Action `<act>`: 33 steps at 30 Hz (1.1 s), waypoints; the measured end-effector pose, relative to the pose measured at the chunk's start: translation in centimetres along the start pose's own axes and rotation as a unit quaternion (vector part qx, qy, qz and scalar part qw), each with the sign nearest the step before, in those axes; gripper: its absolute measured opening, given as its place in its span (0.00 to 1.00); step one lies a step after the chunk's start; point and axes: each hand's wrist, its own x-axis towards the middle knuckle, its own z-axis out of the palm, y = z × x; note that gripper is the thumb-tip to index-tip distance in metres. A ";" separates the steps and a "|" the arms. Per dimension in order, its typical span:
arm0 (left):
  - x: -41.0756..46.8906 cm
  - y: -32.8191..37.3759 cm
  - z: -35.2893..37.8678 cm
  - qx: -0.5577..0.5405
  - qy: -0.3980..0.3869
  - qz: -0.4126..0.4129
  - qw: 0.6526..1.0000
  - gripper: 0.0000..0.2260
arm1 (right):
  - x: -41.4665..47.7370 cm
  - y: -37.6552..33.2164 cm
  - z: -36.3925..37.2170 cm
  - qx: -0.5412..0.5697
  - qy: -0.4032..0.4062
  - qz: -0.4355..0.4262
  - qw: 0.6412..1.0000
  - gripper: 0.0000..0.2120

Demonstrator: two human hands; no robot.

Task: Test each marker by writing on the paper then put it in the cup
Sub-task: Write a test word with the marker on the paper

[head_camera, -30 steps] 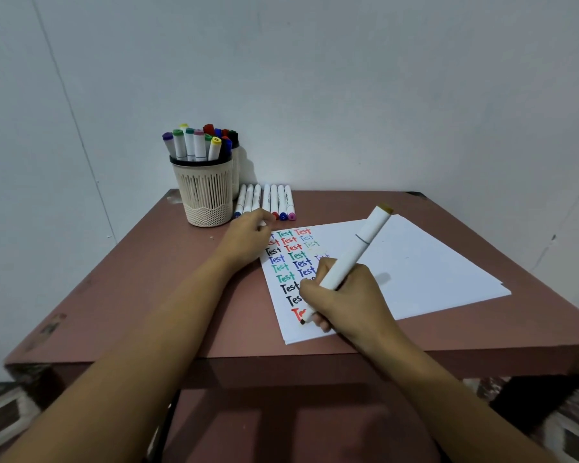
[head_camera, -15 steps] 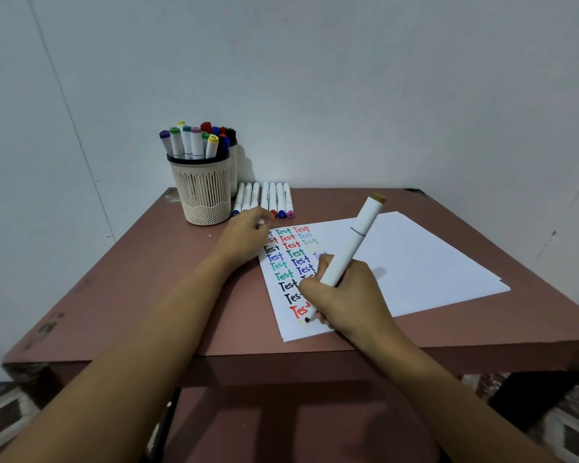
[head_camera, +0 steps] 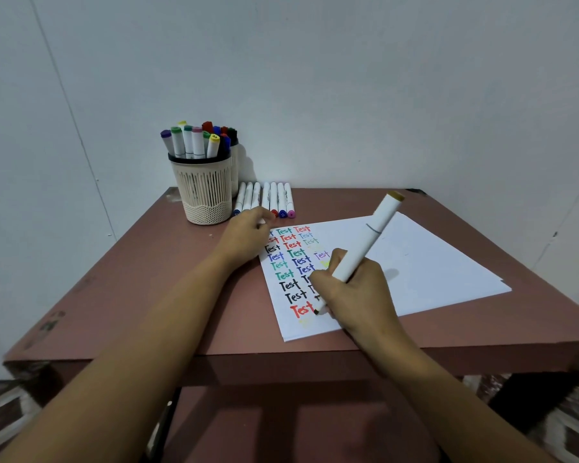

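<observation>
My right hand (head_camera: 355, 292) grips a white marker (head_camera: 368, 242) with an ochre end cap, its tip down on the white paper (head_camera: 425, 265) near the lower left, beside a red "Test". The paper carries several rows of "Test" in many colours. My left hand (head_camera: 244, 235) rests on the paper's top left corner, fingers curled loosely, and something white shows at its fingertips; I cannot tell what it is. A cream ribbed cup (head_camera: 204, 192) holding several markers stands at the table's back left. Several white markers (head_camera: 271, 198) lie in a row beside the cup.
The brown table (head_camera: 141, 289) stands against a white wall. Its front edge runs just below the paper, and my forearms reach over it. Patterned floor tiles show at both lower corners.
The marker's tip has moved slightly right along the paper's lower rows, past the red "Test". My left hand stays on the paper's corner.
</observation>
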 end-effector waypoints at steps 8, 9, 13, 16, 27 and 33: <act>-0.1 0.0 0.0 0.004 -0.001 0.004 1.000 0.15 | 0.0 -0.1 0.1 -0.010 -0.026 0.014 1.000 0.20; -0.1 0.0 0.0 0.006 -0.003 0.003 1.000 0.15 | 0.0 -0.2 0.1 -0.009 -0.027 0.013 1.000 0.20; -0.1 0.1 0.0 0.005 -0.004 0.006 1.000 0.14 | 0.0 -0.3 0.1 -0.012 -0.032 0.017 0.999 0.20; -0.1 0.0 0.0 0.003 -0.003 0.006 1.000 0.14 | 0.1 -0.1 0.1 -0.012 -0.020 0.022 0.999 0.19; -0.1 0.1 -0.1 0.002 -0.006 0.004 1.000 0.14 | 0.4 -0.2 0.3 -0.023 -0.030 0.014 0.999 0.19; -0.1 0.1 -0.1 0.002 -0.004 0.006 1.000 0.14 | 0.4 -0.2 0.1 -0.002 -0.012 0.023 1.000 0.20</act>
